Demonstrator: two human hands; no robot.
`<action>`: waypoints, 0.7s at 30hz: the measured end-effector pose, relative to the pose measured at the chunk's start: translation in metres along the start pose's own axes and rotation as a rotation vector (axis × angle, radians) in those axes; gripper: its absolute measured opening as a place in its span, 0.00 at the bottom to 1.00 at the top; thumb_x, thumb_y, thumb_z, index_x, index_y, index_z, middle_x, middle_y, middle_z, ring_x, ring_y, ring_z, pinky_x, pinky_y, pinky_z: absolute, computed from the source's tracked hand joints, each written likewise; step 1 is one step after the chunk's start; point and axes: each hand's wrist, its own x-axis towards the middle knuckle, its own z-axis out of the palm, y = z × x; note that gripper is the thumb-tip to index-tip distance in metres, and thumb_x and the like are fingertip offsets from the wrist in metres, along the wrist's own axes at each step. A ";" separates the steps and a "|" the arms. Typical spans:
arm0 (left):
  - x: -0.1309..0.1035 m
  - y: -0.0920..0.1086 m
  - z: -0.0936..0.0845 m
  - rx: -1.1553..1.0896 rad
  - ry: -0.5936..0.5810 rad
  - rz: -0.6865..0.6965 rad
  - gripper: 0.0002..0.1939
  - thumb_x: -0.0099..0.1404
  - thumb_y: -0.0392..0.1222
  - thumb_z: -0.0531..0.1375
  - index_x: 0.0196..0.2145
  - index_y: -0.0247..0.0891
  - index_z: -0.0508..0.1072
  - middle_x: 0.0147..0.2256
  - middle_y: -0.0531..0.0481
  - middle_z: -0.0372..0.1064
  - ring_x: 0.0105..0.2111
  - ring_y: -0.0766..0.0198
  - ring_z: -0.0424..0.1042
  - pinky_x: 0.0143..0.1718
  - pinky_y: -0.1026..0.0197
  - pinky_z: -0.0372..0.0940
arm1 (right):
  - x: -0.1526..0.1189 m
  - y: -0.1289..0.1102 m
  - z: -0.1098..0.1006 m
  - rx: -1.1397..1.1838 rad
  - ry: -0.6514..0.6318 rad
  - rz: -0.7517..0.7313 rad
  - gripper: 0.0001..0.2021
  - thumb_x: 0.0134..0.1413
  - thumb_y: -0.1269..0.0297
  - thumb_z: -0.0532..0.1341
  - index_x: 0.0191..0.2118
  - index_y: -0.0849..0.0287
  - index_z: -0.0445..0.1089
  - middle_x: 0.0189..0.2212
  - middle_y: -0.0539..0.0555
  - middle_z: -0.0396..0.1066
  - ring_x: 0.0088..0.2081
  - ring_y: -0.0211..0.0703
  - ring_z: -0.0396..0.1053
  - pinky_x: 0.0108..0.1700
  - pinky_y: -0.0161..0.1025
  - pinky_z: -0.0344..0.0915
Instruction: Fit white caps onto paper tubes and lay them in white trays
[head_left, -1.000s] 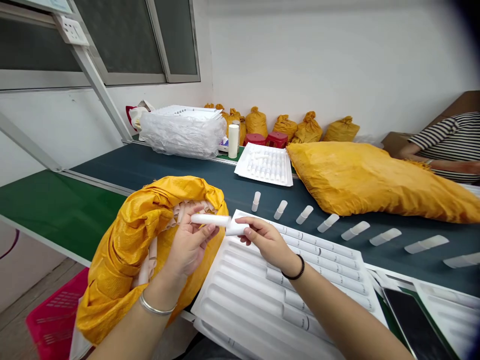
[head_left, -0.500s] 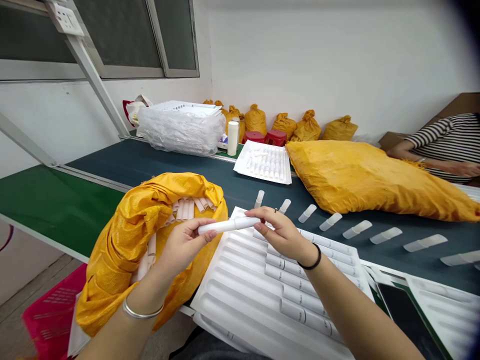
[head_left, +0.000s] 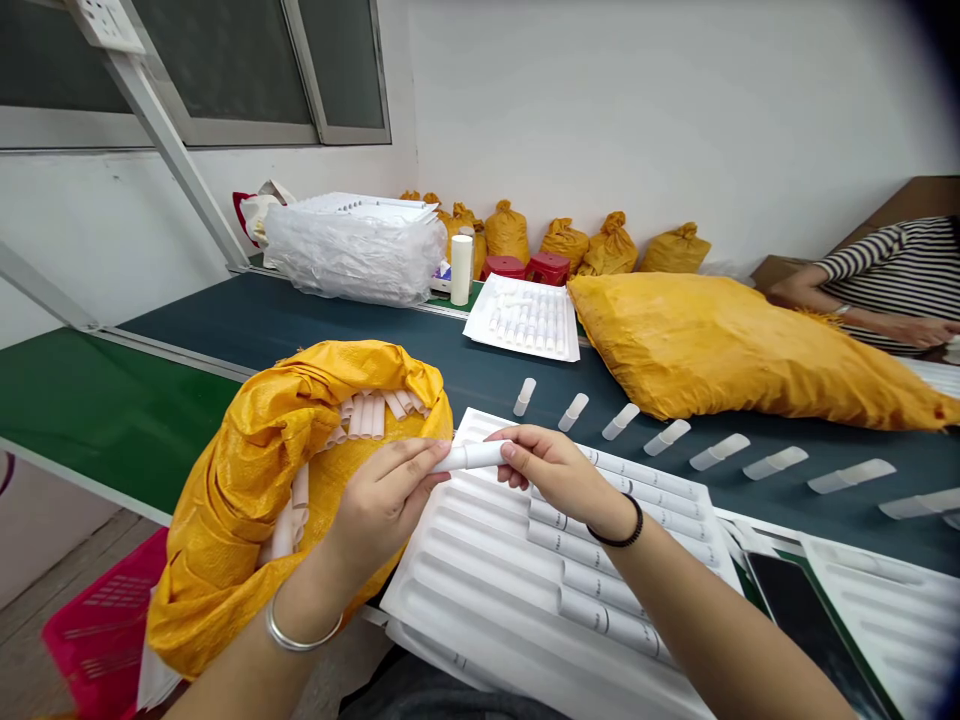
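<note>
Left hand (head_left: 394,485), right hand (head_left: 544,467) are pinching likely light, stiff, slick tube (head_left: 474,456) by its ends, best grip, near tray's (head_left: 450,555) far-left corner.

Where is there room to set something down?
The green tabletop left of the open yellow sack looks bare, as does the dark surface between that sack and the plastic-wrapped stack. Crowded: the tube row, lying sack, and tray below the right hand.

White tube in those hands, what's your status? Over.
Left hand and right hand gripping opposite ends. White tube held clear of grooved tray. No visible obstruction; open yellow sack nearby.
</note>
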 end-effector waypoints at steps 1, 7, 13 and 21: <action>0.000 0.002 0.000 0.004 0.007 0.016 0.23 0.57 0.30 0.62 0.49 0.48 0.74 0.42 0.49 0.75 0.42 0.57 0.73 0.48 0.57 0.67 | -0.002 -0.001 0.002 0.005 0.007 0.001 0.20 0.54 0.50 0.60 0.42 0.62 0.71 0.24 0.51 0.68 0.24 0.34 0.64 0.29 0.34 0.65; -0.011 0.003 -0.005 0.082 -0.055 0.219 0.25 0.59 0.27 0.61 0.52 0.46 0.70 0.41 0.49 0.75 0.41 0.61 0.74 0.45 0.60 0.69 | -0.017 0.005 0.010 -0.136 -0.092 -0.041 0.16 0.59 0.55 0.57 0.45 0.60 0.71 0.29 0.53 0.70 0.29 0.37 0.66 0.33 0.36 0.65; -0.012 -0.052 -0.007 0.426 -0.252 -0.044 0.33 0.64 0.39 0.57 0.64 0.36 0.49 0.58 0.35 0.58 0.59 0.48 0.58 0.56 0.44 0.59 | 0.018 0.037 0.001 -0.946 0.017 -0.075 0.11 0.47 0.64 0.66 0.39 0.57 0.72 0.33 0.52 0.70 0.35 0.40 0.67 0.38 0.35 0.62; 0.000 -0.113 0.016 0.442 -0.490 -0.777 0.14 0.58 0.38 0.55 0.40 0.33 0.74 0.41 0.39 0.74 0.43 0.53 0.73 0.45 0.58 0.64 | 0.131 0.059 -0.042 -1.075 0.300 0.278 0.13 0.62 0.61 0.56 0.48 0.63 0.66 0.44 0.56 0.69 0.42 0.43 0.69 0.44 0.45 0.67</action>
